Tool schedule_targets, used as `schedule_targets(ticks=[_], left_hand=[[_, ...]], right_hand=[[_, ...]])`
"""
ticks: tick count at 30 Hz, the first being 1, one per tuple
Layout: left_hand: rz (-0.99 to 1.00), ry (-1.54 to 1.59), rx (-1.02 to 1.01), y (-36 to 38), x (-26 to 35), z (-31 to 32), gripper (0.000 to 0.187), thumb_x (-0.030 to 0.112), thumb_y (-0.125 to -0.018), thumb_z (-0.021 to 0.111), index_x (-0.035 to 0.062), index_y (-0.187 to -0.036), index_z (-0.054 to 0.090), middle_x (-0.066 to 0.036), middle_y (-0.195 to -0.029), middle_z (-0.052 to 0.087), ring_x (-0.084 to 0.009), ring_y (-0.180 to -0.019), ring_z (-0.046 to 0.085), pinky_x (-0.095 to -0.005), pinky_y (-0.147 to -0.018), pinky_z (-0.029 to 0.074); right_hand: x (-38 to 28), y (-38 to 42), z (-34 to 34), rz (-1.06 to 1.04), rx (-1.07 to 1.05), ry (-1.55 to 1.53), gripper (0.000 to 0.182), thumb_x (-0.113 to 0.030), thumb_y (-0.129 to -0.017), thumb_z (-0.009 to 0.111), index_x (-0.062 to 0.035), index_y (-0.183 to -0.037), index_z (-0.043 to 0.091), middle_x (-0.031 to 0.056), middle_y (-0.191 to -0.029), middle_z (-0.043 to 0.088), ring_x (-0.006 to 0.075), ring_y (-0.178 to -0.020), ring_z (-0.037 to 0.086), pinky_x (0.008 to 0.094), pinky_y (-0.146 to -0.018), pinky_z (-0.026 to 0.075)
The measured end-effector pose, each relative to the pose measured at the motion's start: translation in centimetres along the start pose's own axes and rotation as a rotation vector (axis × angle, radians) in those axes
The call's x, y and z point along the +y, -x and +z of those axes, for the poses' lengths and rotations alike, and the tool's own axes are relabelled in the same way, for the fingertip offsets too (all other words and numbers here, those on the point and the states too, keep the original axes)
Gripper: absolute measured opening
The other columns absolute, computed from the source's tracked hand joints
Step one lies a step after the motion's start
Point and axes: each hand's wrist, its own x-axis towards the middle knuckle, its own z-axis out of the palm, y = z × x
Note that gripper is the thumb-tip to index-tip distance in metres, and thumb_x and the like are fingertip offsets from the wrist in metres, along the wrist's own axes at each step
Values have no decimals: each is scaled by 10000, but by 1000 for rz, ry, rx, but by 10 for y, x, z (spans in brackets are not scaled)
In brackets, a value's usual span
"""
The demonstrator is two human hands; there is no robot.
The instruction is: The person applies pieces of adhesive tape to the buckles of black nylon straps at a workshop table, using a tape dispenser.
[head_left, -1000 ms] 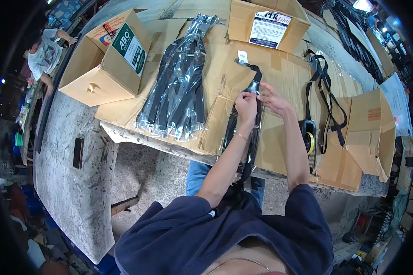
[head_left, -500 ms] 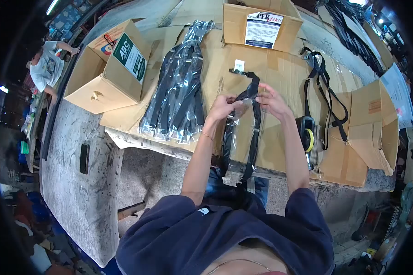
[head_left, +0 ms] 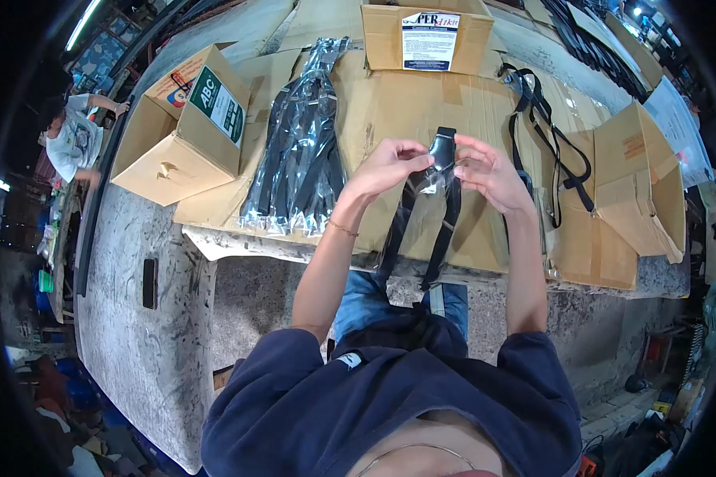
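Cardboard-topped table, black strap pinched between two bare hands

Head view, clock directions from its middle: flattened cardboard (head_left: 398,103) covers much of a scuffed grey table (head_left: 127,342), probably as a cleaner working surface. At one o'clock, a black strap (head_left: 443,146) is raised above it, its broad end uppermost and its two lengths trailing toward the wearer. The left hand (head_left: 383,170) pinches one side of that end between thumb and fingers; the right hand (head_left: 492,175) pinches the other side, fingertips close together. Gripping both edges seems to keep the piece flat and steady, facing the wearer.

At eleven, a bundle of black straps (head_left: 301,147) lies in clear plastic, which likely keeps it together. Open cartons stand around the work, apparently within reach: one with a green label (head_left: 175,168) at ten, a white-labelled one (head_left: 383,48) just past twelve, and a plain one (head_left: 619,179) near three. Loose straps (head_left: 555,143) lie at two. A dark phone (head_left: 149,284) rests near nine, aside from the cardboard. Farther out, near ten, is another person (head_left: 75,145).
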Motion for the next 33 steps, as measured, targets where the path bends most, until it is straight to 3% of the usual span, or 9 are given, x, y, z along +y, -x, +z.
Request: schedule_targets(ticks=[12,16,18,20,22,25,28,32,33], left_hand=[[93,-36,-7,35,42,46,203,38,-764,696,-13,-937,604,-51,-817,649,-84,-731,580,-234,-656,464],[128,49,19,41,58,52,216,14,-761,676,-18,-959,597,-67,-812,657,-92,-722,594,-233,-646,467],[197,79,19,43,62,52,224,-10,-769,653,-26,-984,591,-67,-821,663,-96,-714,602,-231,-638,468],[220,127,11,48,78,52,237,-45,-778,625,-23,-1012,595,-53,-868,665,-92,-739,600,-222,-652,452],[198,92,25,54,94,50,248,-52,-781,615,-31,-1028,595,-52,-886,666,-90,-751,601,-221,-676,461],[265,-35,13,57,108,41,281,-65,-771,617,-36,-1050,597,-55,-910,669,-92,-780,610,-219,-703,476],[287,-92,-23,60,116,44,284,-66,-768,621,-36,-1049,597,-57,-912,670,-97,-784,614,-221,-706,479],[298,-30,-35,61,122,51,287,-74,-759,626,-32,-1042,601,-48,-901,665,-91,-774,599,-217,-707,469],[277,-89,-46,63,125,55,285,-66,-762,631,-30,-1044,601,-43,-900,658,-84,-780,593,-215,-710,467]], right_hand=[[-27,60,38,-122,292,405,496,71,-734,659,-17,-1206,538,53,-825,615,96,-766,590,223,-679,489],[-23,79,43,-379,354,296,505,41,-725,683,9,-1203,522,66,-907,620,114,-846,593,230,-756,483],[-16,90,48,-399,333,118,486,11,-738,691,14,-1194,522,59,-940,615,110,-893,578,233,-781,473],[3,96,38,-281,109,229,366,-30,-778,682,17,-1121,564,50,-969,622,98,-899,568,241,-795,458],[19,103,38,-207,86,197,294,-51,-787,685,25,-1056,594,61,-949,641,112,-855,592,259,-781,470],[9,128,24,-95,-89,82,273,-73,-798,682,32,-1039,609,72,-907,655,128,-810,613,263,-788,481],[-1,139,14,-190,-155,-49,344,-133,-790,694,50,-1059,581,103,-869,655,186,-802,645,296,-746,514],[-12,127,17,-204,25,-47,419,-210,-807,698,54,-1097,549,132,-938,652,226,-893,645,310,-766,516],[-14,117,20,-251,92,-46,379,-190,-840,668,51,-1107,549,112,-963,647,165,-876,633,266,-731,506]])
